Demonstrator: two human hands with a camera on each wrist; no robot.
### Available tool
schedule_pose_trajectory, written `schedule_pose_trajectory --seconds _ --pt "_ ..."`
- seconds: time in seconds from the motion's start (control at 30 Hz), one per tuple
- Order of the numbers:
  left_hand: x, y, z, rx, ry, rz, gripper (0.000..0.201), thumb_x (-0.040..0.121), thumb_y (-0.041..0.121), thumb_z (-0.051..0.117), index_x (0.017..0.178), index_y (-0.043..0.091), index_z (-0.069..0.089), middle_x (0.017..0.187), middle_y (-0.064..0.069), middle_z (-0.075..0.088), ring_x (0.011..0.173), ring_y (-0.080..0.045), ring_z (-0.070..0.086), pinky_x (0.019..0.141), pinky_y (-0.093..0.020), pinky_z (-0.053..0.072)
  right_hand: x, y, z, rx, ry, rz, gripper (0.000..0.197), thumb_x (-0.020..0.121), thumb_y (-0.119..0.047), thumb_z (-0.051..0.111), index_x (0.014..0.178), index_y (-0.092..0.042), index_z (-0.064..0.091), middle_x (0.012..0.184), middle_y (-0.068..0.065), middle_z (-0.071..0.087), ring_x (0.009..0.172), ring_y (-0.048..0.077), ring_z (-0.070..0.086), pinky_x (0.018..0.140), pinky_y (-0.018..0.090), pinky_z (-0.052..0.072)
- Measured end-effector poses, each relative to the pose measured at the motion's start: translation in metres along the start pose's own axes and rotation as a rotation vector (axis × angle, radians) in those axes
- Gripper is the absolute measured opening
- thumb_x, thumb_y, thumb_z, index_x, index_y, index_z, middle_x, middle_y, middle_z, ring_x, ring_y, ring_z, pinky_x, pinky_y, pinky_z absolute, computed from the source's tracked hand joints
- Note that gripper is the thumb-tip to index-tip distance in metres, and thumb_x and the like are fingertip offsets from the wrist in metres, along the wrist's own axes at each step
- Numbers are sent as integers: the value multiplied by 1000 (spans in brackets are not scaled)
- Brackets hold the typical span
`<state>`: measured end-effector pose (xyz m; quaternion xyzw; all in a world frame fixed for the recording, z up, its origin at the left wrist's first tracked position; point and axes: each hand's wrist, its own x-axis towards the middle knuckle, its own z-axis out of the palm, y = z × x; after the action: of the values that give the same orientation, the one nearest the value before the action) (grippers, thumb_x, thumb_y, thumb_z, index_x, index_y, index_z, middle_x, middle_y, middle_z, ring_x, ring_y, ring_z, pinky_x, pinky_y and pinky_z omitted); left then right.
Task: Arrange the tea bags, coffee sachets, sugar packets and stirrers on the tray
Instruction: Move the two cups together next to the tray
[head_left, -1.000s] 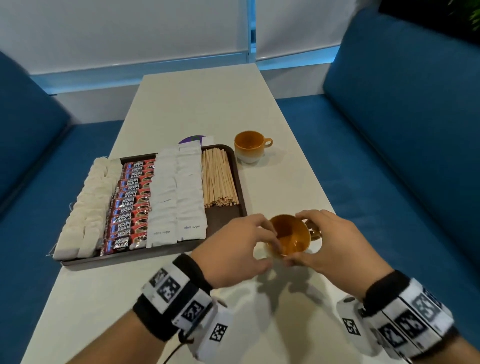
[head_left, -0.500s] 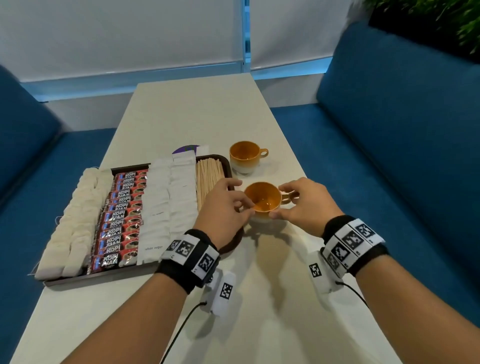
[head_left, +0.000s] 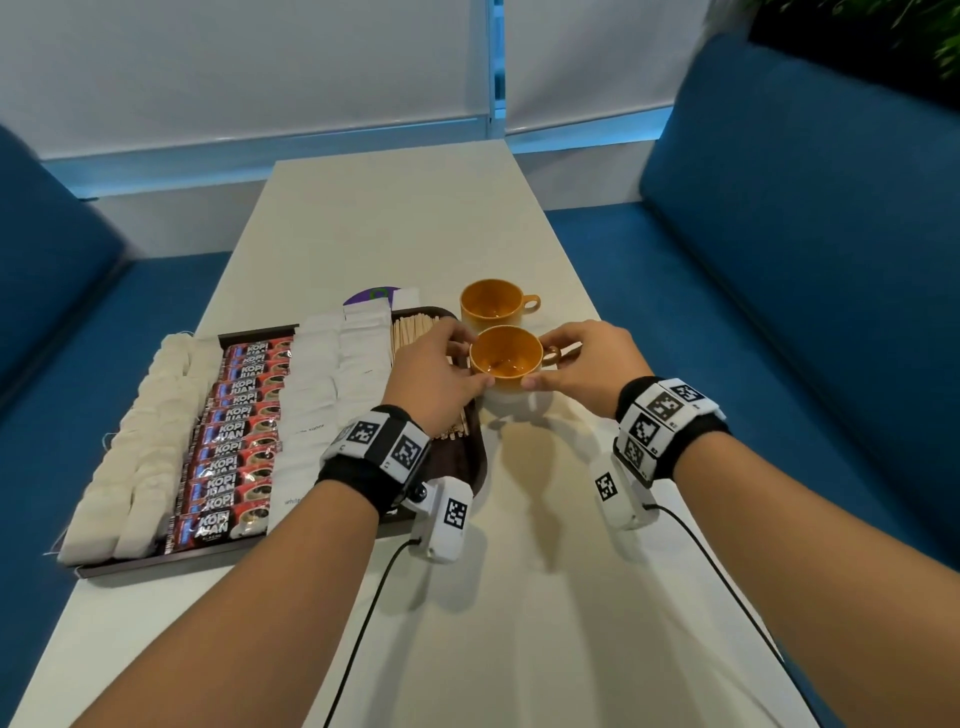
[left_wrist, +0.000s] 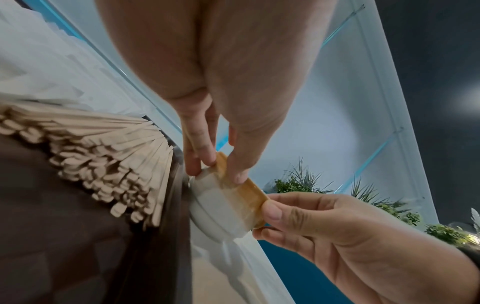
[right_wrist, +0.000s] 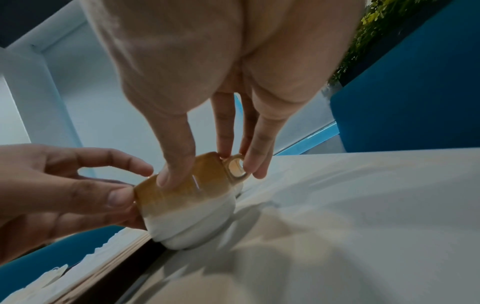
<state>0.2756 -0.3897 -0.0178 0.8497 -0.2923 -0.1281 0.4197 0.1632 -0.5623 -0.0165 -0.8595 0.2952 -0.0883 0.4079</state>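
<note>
A dark tray (head_left: 156, 565) on the white table holds rows of white tea bags (head_left: 130, 447), red coffee sachets (head_left: 234, 441), white sugar packets (head_left: 332, 379) and wooden stirrers (head_left: 410, 330). Both hands hold an orange-and-white cup (head_left: 506, 358) beside the tray's right rim. My left hand (head_left: 447, 366) pinches its rim from the left, reaching over the stirrers (left_wrist: 103, 160). My right hand (head_left: 574, 358) pinches the rim and handle (right_wrist: 236, 170) from the right. The cup's white base (right_wrist: 192, 230) is down at the table surface.
A second orange cup (head_left: 493, 304) stands just behind the held one. A purple disc (head_left: 371, 296) peeks out behind the tray. Blue sofas (head_left: 779, 286) flank the table on both sides. Wrist camera cables trail over the near table.
Both hands have carried the cup away from me, from the near table edge to beside the tray's far right corner, close to the second cup, and lowered it.
</note>
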Motion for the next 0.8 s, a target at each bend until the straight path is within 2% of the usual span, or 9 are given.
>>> schedule_pose_trajectory --seconds 0.07,0.13,0.23,0.33,0.37,0.43,0.53,0.73,0.8 --pt "5 -1 -1 -10 -6 -10 50 77 20 88 114 30 57 107 7 68 89 -12 70 73 -23 54 2 -1 0 5 -4 -5 67 66 -35 96 126 -21 69 114 -5 70 100 9 64 98 37 55" --pt "9 -1 -3 -25 -30 -24 63 77 21 88 127 29 51 116 7 64 95 -10 67 75 -22 53 4 -1 0 4 -22 -10 84 66 -36 96 140 -22 57 135 -1 62 119 17 60 105 41 52" --pt "17 1 -6 0 -94 -28 86 78 21 87 149 23 38 141 2 54 117 -13 57 89 -23 44 13 -2 0 -40 -74 -11 111 64 -37 96 156 -23 34 158 1 40 142 24 43 114 47 42" --pt "26 3 -6 42 -183 -26 92 80 22 85 155 21 32 151 -5 49 130 -14 45 97 -28 36 26 -7 3 -86 -142 -24 126 61 -40 97 160 -26 21 165 4 28 148 27 35 115 48 36" --pt "28 4 -6 57 -205 -36 94 79 27 84 156 23 31 151 -6 49 134 -17 43 102 -31 36 31 -8 4 -89 -157 -25 130 59 -41 98 161 -26 17 165 5 26 148 28 34 115 48 36" --pt "30 5 -6 88 -242 -57 102 68 45 79 156 32 29 148 -8 50 140 -28 41 113 -45 38 40 -10 7 -98 -180 -23 138 58 -42 98 163 -25 11 167 5 22 150 29 31 117 49 34" --pt "35 -1 -4 119 -296 -80 101 59 53 68 153 36 33 139 -6 55 133 -33 46 110 -54 42 48 -10 9 -113 -206 -36 139 57 -43 98 163 -25 11 166 6 22 149 30 31 118 50 33" --pt "35 -1 -5 115 -306 -62 92 66 46 67 152 36 35 128 4 54 134 -32 42 110 -55 40 55 -8 10 -106 -226 -63 130 56 -42 99 159 -29 21 162 5 26 146 31 36 117 53 37" --pt "36 -2 -5 107 -296 -63 95 65 48 68 152 35 34 133 1 55 133 -30 42 110 -55 41 56 -8 10 -103 -230 -61 131 55 -42 99 159 -29 21 162 5 26 146 31 36 117 54 37"
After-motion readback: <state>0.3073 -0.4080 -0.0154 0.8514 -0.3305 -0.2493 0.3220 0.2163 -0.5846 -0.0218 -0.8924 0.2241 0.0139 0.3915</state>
